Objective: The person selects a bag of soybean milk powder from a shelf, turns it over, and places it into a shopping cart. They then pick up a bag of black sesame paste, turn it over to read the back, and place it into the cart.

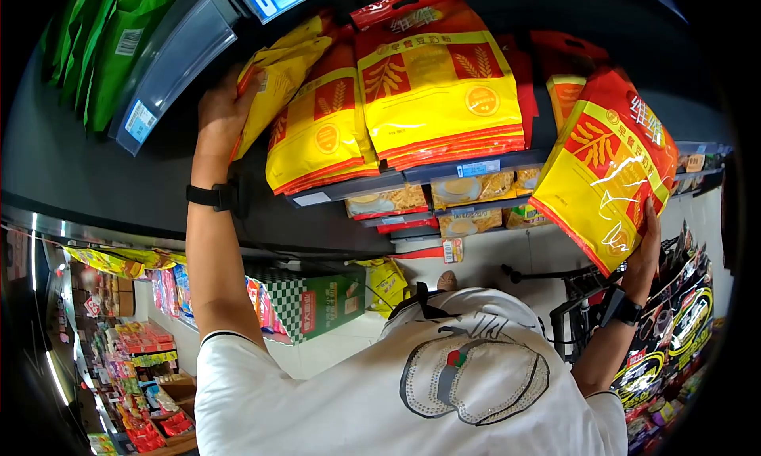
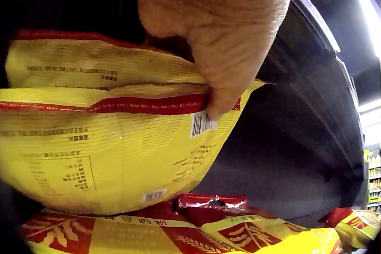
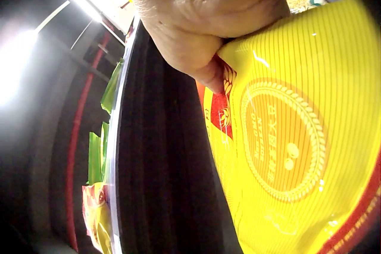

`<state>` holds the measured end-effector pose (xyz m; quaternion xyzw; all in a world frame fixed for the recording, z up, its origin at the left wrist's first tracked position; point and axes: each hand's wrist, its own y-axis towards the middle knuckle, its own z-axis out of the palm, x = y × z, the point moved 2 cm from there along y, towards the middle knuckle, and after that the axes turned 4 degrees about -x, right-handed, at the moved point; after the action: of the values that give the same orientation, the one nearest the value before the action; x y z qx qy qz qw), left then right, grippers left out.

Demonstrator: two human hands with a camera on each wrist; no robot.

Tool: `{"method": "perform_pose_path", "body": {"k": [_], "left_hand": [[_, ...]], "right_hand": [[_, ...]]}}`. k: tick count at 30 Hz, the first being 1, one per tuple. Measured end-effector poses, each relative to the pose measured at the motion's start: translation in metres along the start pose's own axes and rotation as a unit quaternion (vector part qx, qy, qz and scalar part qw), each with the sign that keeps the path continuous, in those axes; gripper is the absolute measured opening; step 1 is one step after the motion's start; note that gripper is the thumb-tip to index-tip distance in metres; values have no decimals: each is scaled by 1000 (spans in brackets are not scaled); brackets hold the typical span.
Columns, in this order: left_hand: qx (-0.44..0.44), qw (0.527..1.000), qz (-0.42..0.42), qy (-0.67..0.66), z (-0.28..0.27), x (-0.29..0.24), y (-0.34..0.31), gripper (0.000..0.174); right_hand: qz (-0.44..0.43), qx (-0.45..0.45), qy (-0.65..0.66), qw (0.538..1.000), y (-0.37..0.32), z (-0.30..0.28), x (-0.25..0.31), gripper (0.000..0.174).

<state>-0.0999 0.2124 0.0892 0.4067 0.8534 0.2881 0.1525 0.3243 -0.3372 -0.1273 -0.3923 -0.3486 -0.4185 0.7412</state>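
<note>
My left hand (image 1: 225,115) grips a yellow bag (image 1: 277,75) at the left end of the row of red-and-yellow soy milk powder bags. In the left wrist view the thumb presses on its red-edged seam beside a barcode, and another yellow bag (image 2: 53,66) lies right behind; the other fingers are hidden. My right hand (image 1: 647,246) holds a red-and-yellow soy milk powder bag (image 1: 590,162) by its side, tilted, at the right of the shelf. In the right wrist view the thumb bends into the bag's yellow front (image 3: 286,206).
Stacked soy milk powder bags (image 1: 444,91) stand between the hands. A clear plastic divider (image 1: 178,67) and green bags (image 1: 107,44) are at the left. Packaged food (image 1: 472,188) sits on the lower shelf. A black cart (image 1: 567,309) stands at the lower right.
</note>
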Motion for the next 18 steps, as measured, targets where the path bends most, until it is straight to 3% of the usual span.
{"method": "perform_pose_path", "body": {"k": [3, 4, 6, 7, 10, 11, 15, 18], "left_hand": [[35, 999, -22, -35, -2, -18, -4, 43], [84, 995, -44, -16, -2, -25, -5, 41], [100, 992, 61, -49, 2, -35, -14, 29], [128, 991, 37, -25, -6, -56, -15, 30], [120, 993, 4, -8, -1, -43, -16, 35], [95, 987, 12, -132, 3, -25, -15, 40], [55, 973, -138, -178, -7, -18, -2, 51], [18, 973, -137, -186, -16, -20, 4, 52]], "right_hand": [[-5, 2, 2, 1000, 0, 1, 1, 50], [-7, 2, 3, 1000, -1, 2, 0, 51], [-6, 4, 9, 1000, -3, 4, 0, 47], [-5, 5, 12, 1000, -5, 4, 0, 46], [-1, 17, 8, 1000, -4, 1, 0, 45], [1, 18, 11, 1000, -4, 2, 0, 45], [-3, 19, 12, 1000, -7, 7, 2, 49], [5, 3, -3, 1000, -12, 12, 3, 53]]}}
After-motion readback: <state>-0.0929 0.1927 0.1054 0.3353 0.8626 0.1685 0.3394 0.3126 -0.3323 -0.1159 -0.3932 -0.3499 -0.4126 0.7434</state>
